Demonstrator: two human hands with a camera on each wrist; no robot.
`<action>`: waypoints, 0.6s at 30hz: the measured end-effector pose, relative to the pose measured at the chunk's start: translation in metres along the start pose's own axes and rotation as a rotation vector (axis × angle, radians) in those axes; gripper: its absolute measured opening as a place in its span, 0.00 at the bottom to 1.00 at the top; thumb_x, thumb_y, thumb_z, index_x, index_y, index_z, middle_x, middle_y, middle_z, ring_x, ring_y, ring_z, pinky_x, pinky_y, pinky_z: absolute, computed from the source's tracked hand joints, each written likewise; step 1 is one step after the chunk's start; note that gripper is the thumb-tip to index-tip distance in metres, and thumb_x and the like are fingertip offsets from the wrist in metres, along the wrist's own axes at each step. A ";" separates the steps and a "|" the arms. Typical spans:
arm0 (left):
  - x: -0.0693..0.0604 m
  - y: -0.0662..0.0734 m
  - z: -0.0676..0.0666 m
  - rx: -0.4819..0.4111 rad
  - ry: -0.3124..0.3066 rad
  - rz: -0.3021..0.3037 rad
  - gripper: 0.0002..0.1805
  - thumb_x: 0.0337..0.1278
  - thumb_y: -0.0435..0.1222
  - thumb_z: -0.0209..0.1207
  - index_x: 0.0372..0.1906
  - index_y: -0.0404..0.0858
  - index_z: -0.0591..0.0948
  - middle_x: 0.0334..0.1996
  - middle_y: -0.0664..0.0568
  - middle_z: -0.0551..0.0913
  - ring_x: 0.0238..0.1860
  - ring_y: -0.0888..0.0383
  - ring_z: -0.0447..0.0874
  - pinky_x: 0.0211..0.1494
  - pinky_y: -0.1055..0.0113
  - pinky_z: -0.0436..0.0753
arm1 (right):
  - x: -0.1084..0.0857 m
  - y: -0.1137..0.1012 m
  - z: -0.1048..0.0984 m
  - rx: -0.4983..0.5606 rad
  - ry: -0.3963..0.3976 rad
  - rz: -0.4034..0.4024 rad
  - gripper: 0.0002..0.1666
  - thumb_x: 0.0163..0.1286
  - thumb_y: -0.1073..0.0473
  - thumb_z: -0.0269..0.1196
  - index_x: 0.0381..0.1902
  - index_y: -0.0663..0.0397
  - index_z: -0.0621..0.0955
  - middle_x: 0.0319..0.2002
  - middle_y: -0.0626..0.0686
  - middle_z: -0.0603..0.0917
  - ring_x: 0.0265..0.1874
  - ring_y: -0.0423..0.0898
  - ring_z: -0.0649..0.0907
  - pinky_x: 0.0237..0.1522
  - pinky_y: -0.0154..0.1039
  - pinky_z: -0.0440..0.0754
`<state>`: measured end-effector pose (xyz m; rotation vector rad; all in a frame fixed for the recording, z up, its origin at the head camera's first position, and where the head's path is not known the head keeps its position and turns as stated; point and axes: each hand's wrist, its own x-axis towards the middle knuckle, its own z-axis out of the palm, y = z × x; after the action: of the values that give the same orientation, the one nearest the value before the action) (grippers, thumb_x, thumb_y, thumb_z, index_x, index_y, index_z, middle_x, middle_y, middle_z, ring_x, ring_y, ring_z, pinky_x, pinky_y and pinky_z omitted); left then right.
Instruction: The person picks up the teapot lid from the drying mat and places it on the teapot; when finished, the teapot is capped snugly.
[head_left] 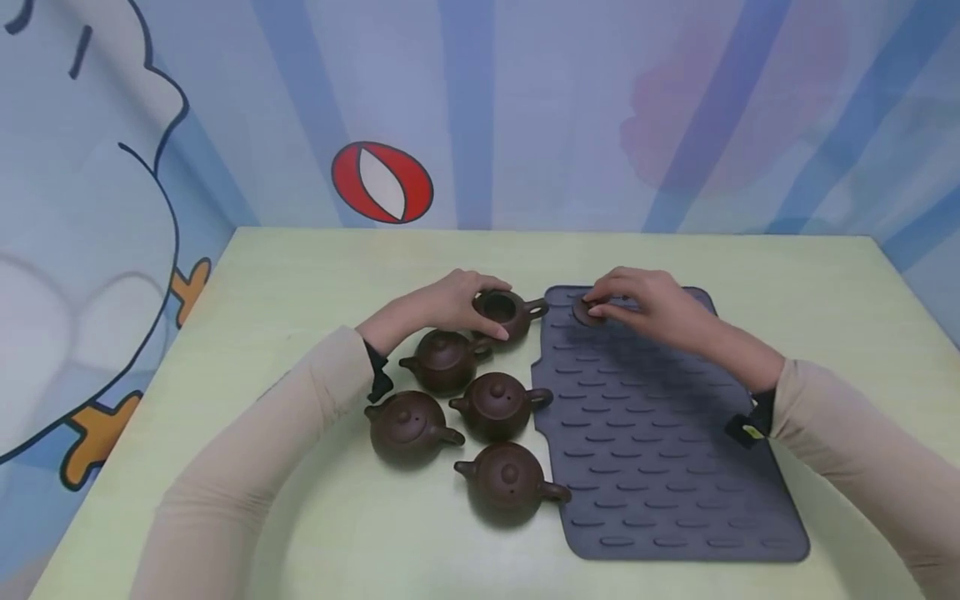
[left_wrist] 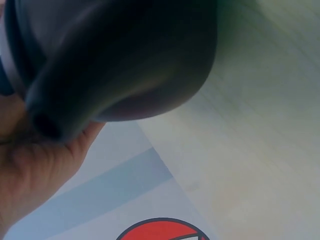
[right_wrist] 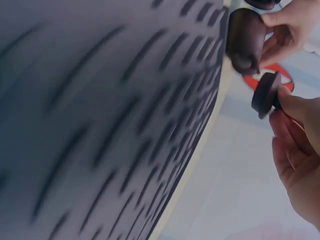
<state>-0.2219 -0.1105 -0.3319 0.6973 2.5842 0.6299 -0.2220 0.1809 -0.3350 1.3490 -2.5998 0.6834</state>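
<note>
At the back of the table stands a dark brown teapot [head_left: 517, 327] whose top is uncovered, its round opening showing. My left hand [head_left: 459, 304] grips this teapot round the body, thumb at the front and fingers behind. Over the far left corner of the grey ridged mat [head_left: 637, 433], my right hand [head_left: 660, 308] pinches a round teapot lid [right_wrist: 266, 95] by its knob; the right wrist view shows the lid above the mat's surface. A second teapot's spout and belly [left_wrist: 135, 60] fill the top of the left wrist view, close to my left wrist.
Several lidded teapots stand left of the mat: one [head_left: 444, 360] just below my left hand, others [head_left: 407, 427] [head_left: 497, 404] nearer, and a front one [head_left: 508, 482] whose handle reaches over the mat's edge. A printed backdrop [head_left: 540, 117] rises behind the pale green table [head_left: 337, 517].
</note>
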 end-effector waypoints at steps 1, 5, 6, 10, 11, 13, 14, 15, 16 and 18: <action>0.001 0.000 0.000 0.001 0.002 0.002 0.42 0.49 0.50 0.66 0.67 0.38 0.65 0.63 0.46 0.70 0.65 0.50 0.64 0.65 0.56 0.68 | 0.004 -0.003 0.002 0.008 0.020 -0.003 0.11 0.61 0.63 0.64 0.43 0.55 0.83 0.42 0.53 0.82 0.35 0.44 0.82 0.32 0.43 0.79; 0.001 -0.001 0.000 0.006 -0.001 0.000 0.41 0.48 0.50 0.66 0.67 0.38 0.66 0.63 0.47 0.70 0.65 0.51 0.65 0.65 0.58 0.68 | 0.020 -0.014 0.010 0.063 0.083 -0.026 0.10 0.61 0.62 0.65 0.42 0.55 0.83 0.40 0.51 0.82 0.35 0.44 0.81 0.31 0.41 0.79; 0.001 -0.001 0.000 0.010 -0.001 0.002 0.41 0.48 0.50 0.66 0.67 0.38 0.66 0.63 0.47 0.70 0.65 0.52 0.65 0.65 0.58 0.68 | 0.024 -0.017 0.013 0.076 0.100 -0.035 0.10 0.61 0.62 0.65 0.41 0.55 0.83 0.40 0.51 0.82 0.35 0.43 0.81 0.31 0.41 0.78; 0.002 0.000 0.001 0.030 -0.006 0.014 0.41 0.48 0.50 0.66 0.66 0.38 0.67 0.62 0.47 0.71 0.64 0.52 0.66 0.65 0.59 0.68 | 0.036 -0.023 0.022 0.129 0.138 -0.057 0.09 0.61 0.61 0.65 0.40 0.54 0.83 0.39 0.50 0.82 0.36 0.43 0.81 0.32 0.40 0.79; 0.003 0.000 0.002 0.034 -0.008 0.014 0.41 0.48 0.50 0.66 0.66 0.38 0.67 0.62 0.47 0.71 0.64 0.53 0.67 0.64 0.59 0.68 | 0.039 -0.024 0.025 0.135 0.139 -0.062 0.09 0.61 0.61 0.65 0.40 0.54 0.83 0.39 0.50 0.82 0.37 0.43 0.81 0.32 0.41 0.79; 0.003 0.001 0.002 0.039 -0.012 0.004 0.41 0.48 0.50 0.66 0.66 0.38 0.66 0.62 0.47 0.71 0.63 0.53 0.67 0.64 0.59 0.69 | 0.044 -0.026 0.029 0.146 0.132 -0.067 0.09 0.61 0.61 0.65 0.41 0.55 0.83 0.39 0.51 0.82 0.37 0.44 0.81 0.33 0.43 0.80; 0.003 0.001 0.002 0.042 -0.014 -0.002 0.41 0.48 0.51 0.66 0.66 0.38 0.66 0.62 0.47 0.71 0.63 0.53 0.67 0.64 0.59 0.69 | 0.047 -0.027 0.030 0.149 0.124 -0.070 0.10 0.62 0.60 0.65 0.41 0.55 0.83 0.39 0.51 0.82 0.37 0.44 0.81 0.34 0.43 0.80; 0.003 0.002 0.002 0.042 -0.017 -0.010 0.41 0.48 0.51 0.66 0.66 0.38 0.66 0.62 0.47 0.71 0.63 0.53 0.67 0.64 0.59 0.69 | 0.049 -0.028 0.032 0.150 0.117 -0.072 0.10 0.62 0.60 0.64 0.41 0.55 0.83 0.40 0.51 0.82 0.38 0.44 0.81 0.34 0.44 0.80; 0.004 0.003 0.001 0.042 -0.019 -0.014 0.41 0.48 0.51 0.66 0.66 0.38 0.66 0.62 0.47 0.71 0.63 0.53 0.67 0.64 0.59 0.69 | 0.051 -0.029 0.033 0.149 0.108 -0.075 0.10 0.62 0.60 0.64 0.41 0.55 0.83 0.40 0.51 0.82 0.38 0.45 0.81 0.34 0.44 0.81; 0.004 0.004 0.001 0.041 -0.025 -0.023 0.42 0.48 0.51 0.66 0.67 0.38 0.65 0.62 0.47 0.71 0.63 0.53 0.68 0.63 0.59 0.70 | 0.054 -0.030 0.035 0.143 0.095 -0.075 0.11 0.62 0.59 0.64 0.42 0.55 0.83 0.40 0.52 0.82 0.38 0.45 0.81 0.34 0.44 0.80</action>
<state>-0.2228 -0.1052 -0.3321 0.6836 2.5847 0.5597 -0.2265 0.1102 -0.3390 1.4079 -2.4543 0.9130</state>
